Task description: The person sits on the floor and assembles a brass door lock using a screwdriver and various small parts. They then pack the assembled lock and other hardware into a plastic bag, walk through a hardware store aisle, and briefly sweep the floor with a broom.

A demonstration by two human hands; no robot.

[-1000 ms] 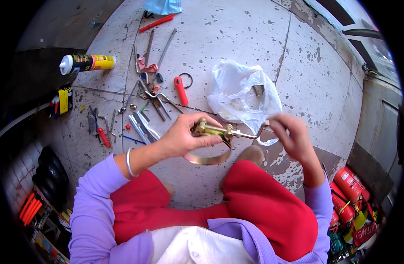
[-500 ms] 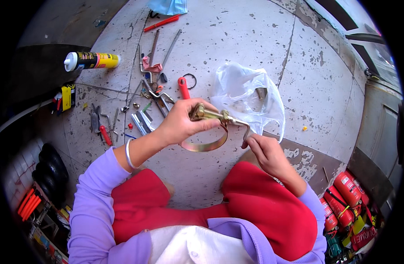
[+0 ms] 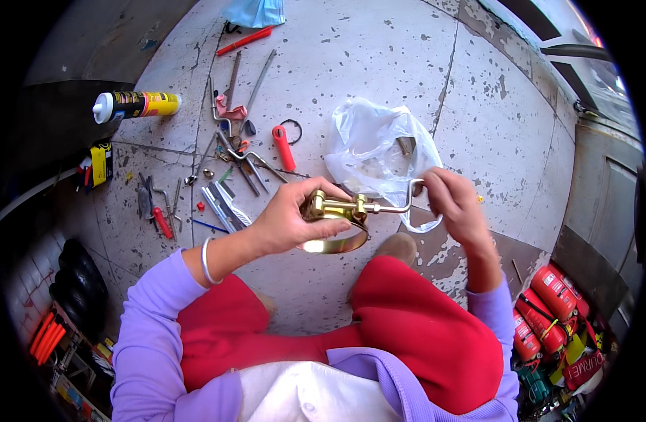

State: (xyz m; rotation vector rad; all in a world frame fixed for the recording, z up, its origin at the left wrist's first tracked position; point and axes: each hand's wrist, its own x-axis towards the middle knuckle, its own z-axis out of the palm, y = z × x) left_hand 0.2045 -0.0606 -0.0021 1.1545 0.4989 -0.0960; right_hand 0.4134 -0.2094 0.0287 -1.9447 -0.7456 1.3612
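My left hand (image 3: 289,219) is closed around a brass-coloured metal hose clamp (image 3: 335,245), thumb in front of its bolt housing and the round band hanging below. A thin cranked wrench (image 3: 392,209) runs rightward from the end of the clamp's bolt, in line with it. My right hand (image 3: 455,202) grips the bent end of this wrench, which points upward now. Its fingertips hide the tip of the handle. Both hands are held above the floor, in front of my knees. Just behind the right hand lies a clear plastic bag (image 3: 365,151) with metal pieces inside.
A red-handled tool (image 3: 283,148) and several loose hand tools (image 3: 247,158) lie on the floor to the left. Farther left is a yellow-and-black sealant cartridge (image 3: 143,105). Red fire extinguishers (image 3: 554,294) are piled at the right. A blue mask (image 3: 256,12) lies at the far edge.
My right hand has moved up and slightly right, swinging the crank end from below the bolt to above it. The left hand keeps its hold on the clamp. The whole view has shifted a little.
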